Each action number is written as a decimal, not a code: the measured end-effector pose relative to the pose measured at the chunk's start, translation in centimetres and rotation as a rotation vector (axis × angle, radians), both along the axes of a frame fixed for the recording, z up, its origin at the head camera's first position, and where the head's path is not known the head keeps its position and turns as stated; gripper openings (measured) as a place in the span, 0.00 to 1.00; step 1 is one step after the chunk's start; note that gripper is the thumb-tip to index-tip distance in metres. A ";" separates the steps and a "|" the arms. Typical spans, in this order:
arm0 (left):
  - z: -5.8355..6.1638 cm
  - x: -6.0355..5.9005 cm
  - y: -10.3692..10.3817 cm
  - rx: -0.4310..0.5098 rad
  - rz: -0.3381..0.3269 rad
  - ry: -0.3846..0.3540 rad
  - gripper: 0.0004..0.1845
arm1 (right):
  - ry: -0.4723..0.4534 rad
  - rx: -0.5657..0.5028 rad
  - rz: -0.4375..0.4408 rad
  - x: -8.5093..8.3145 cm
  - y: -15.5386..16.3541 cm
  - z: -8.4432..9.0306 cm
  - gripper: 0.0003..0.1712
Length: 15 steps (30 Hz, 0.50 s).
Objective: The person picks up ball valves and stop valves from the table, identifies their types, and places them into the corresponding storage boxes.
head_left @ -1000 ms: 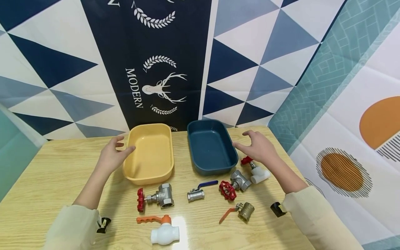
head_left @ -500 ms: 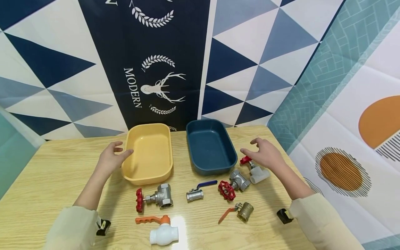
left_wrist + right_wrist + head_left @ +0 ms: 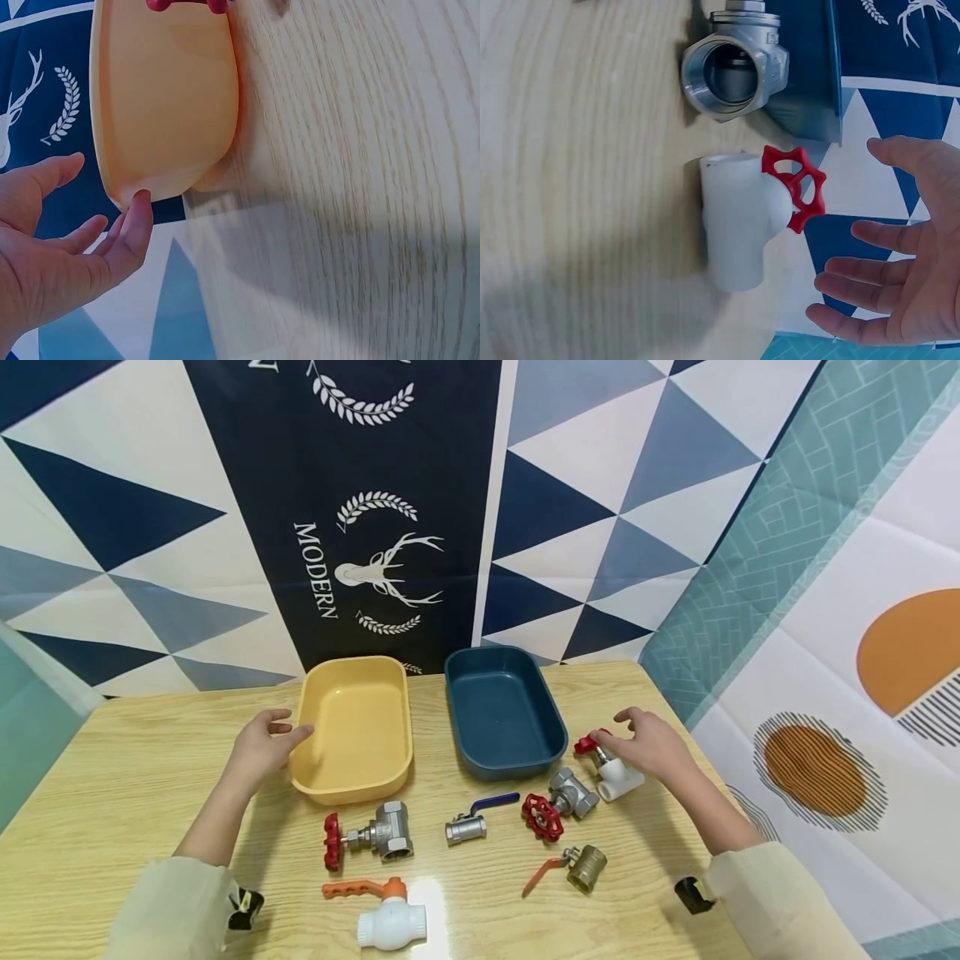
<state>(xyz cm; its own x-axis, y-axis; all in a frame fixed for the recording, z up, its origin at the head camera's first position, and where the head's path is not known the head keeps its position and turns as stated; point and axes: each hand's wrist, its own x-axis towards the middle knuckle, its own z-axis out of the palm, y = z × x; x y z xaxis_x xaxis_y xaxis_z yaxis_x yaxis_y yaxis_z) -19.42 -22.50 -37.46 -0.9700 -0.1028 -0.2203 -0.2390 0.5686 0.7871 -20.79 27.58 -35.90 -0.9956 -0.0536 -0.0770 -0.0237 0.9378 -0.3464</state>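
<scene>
Right wrist | right hand (image 3: 900, 292) fingers spread, just beside white valve (image 3: 735, 221) | body lengthwise, red handwheel (image 3: 799, 187) facing hand

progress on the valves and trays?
Done: nothing; yellow tray and blue tray hold no valves. In hand: right hand open over the white valve with the red handwheel; left hand at the yellow tray's rim. Left: all six valves on the table.
</scene>
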 end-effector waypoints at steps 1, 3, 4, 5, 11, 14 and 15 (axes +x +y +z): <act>-0.1 0.0 0.0 0.001 0.000 -0.004 0.40 | -0.008 -0.003 -0.005 0.1 0.1 -0.1 0.42; -0.2 0.0 0.0 0.002 -0.001 -0.010 0.40 | -0.019 -0.003 -0.012 0.2 0.4 -0.3 0.42; -0.2 -0.1 -0.1 0.002 -0.002 -0.013 0.40 | -0.022 -0.002 -0.013 0.3 0.5 -0.5 0.42; -0.3 -0.1 -0.1 0.002 -0.004 -0.015 0.40 | -0.024 -0.002 -0.014 0.4 0.6 -0.6 0.42; -0.5 -0.2 -0.1 0.000 -0.013 -0.016 0.39 | -0.047 -0.015 -0.009 0.8 1.1 -1.4 0.40; -0.6 -0.2 -0.1 0.006 -0.009 -0.026 0.38 | -0.060 -0.026 -0.014 1.1 1.2 -1.9 0.40; -0.6 -0.2 -0.1 0.008 -0.006 -0.031 0.37 | -0.064 -0.029 -0.015 1.1 1.2 -2.0 0.40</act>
<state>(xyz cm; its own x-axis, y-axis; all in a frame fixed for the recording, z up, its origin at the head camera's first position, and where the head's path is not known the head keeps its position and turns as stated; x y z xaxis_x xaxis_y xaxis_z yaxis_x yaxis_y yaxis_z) -19.66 -22.58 -38.11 -0.9634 -0.0953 -0.2506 -0.2598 0.5638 0.7840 -19.66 28.83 -37.94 -0.9895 -0.0415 -0.1388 0.0134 0.9275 -0.3735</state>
